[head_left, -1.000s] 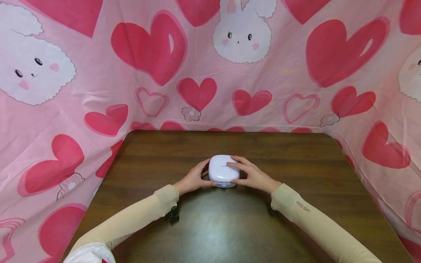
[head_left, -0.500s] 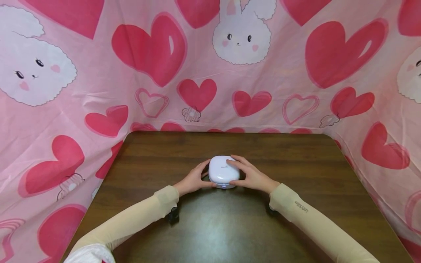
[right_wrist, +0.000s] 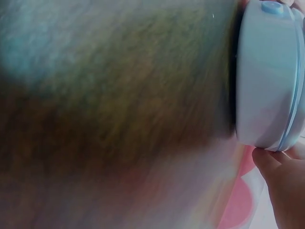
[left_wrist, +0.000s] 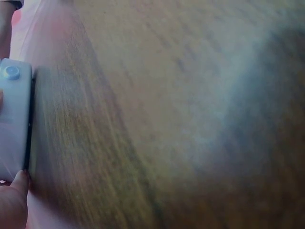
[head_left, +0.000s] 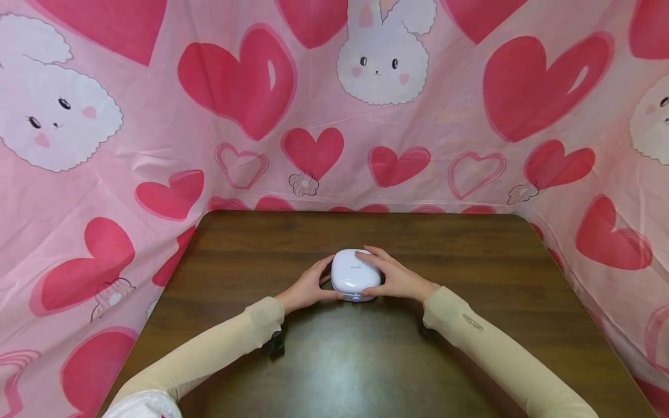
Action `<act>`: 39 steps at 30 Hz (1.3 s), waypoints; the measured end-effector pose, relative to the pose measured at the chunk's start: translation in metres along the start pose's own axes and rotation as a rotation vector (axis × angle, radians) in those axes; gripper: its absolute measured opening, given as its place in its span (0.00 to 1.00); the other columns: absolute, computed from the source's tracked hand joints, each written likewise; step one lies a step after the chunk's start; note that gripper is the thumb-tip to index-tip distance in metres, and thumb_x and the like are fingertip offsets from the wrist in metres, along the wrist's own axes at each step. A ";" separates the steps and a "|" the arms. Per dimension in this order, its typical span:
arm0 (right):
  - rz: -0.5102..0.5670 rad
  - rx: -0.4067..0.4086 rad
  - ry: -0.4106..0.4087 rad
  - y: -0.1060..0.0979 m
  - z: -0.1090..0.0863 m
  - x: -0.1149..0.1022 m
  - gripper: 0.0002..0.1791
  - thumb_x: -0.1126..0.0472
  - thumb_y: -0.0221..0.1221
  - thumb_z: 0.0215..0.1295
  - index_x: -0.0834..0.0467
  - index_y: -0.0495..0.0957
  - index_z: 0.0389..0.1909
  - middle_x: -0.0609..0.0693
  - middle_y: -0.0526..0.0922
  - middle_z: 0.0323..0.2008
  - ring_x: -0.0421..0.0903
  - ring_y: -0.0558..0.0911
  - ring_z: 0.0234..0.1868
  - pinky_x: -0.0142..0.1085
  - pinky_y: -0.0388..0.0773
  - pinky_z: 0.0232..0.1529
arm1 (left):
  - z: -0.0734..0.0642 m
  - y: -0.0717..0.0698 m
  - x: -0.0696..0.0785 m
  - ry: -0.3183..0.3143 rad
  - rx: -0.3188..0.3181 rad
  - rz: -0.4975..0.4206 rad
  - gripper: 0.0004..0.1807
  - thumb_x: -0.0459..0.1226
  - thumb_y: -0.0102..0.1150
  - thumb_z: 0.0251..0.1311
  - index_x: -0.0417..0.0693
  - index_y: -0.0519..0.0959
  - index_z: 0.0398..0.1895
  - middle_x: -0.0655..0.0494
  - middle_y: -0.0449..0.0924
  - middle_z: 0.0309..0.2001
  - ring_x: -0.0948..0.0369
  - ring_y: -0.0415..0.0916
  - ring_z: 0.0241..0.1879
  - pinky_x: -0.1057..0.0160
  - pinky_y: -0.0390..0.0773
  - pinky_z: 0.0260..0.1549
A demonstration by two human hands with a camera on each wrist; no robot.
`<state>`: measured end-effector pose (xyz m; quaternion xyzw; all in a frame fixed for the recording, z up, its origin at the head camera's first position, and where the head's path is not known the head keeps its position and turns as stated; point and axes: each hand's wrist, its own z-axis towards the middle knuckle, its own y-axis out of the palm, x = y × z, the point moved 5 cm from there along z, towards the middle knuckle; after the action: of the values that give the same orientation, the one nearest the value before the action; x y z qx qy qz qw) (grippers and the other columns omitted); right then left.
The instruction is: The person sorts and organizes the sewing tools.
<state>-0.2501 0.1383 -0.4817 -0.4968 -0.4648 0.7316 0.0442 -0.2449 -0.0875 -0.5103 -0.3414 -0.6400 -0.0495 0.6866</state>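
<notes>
A white, rounded-square lidded box (head_left: 351,273) sits on the table between both hands, small lettering on its glossy lid. On its front is a small bluish button, also visible in both wrist views of the box (left_wrist: 14,124). The left hand (head_left: 308,284) grips the left side, thumb at the front corner and fingers going behind, partly hidden. From the right, the right hand (head_left: 399,278) holds the lid's side, thumb at the front and fingers across the top and far edge. In the right wrist view, a seam runs around the box (right_wrist: 267,76) between lid and base; it looks closed.
The dark wooden table (head_left: 334,360) extends around the box on all sides. Behind it and to both sides hangs a pink cloth (head_left: 324,75) with hearts and rabbits. A small black object (head_left: 276,343) is at the left wrist.
The right hand and forearm have shifted slightly left, its thumb sliding along the front of the lid. The left hand keeps its hold, and the box stays in nearly the same place.
</notes>
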 end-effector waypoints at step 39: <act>-0.004 0.007 -0.013 0.003 0.001 0.005 0.52 0.44 0.76 0.58 0.47 0.61 0.81 0.60 0.55 0.80 0.59 0.63 0.75 0.57 0.70 0.69 | -0.003 0.002 0.003 -0.027 0.024 0.012 0.57 0.37 0.78 0.57 0.39 0.50 0.83 0.41 0.52 0.81 0.49 0.59 0.77 0.56 0.73 0.67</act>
<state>-0.2519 0.1390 -0.4873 -0.4910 -0.4636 0.7363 0.0442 -0.2408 -0.0870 -0.5085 -0.3375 -0.6478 -0.0330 0.6822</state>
